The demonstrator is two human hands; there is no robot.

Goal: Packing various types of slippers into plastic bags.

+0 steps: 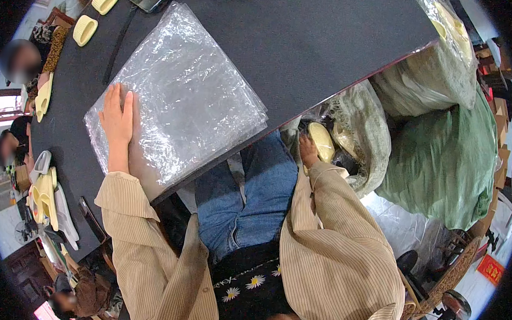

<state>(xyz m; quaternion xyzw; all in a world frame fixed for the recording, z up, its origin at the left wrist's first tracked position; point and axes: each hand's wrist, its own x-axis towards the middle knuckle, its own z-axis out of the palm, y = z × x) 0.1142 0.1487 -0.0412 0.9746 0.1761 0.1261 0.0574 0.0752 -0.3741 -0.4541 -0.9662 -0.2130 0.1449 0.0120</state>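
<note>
My left hand [118, 118] lies flat, fingers stretched, on the left part of a thick stack of clear plastic bags [196, 76] on the dark table. Below the table edge, my right hand [308, 152] is closed at the side of a pale yellow slipper [322, 142]. Part of its grip is hidden by the slipper. That slipper is at the mouth of an open grey woven sack [378, 129], where more pale yellow footwear partly shows.
A full green sack [441, 167] and a greyish sack [431, 82] stand at the right. Loose yellow slippers [106, 1] lie at the table's far left, and a pile of slippers [44, 198] sits on its left side. Several people are seated beyond the table's left edge.
</note>
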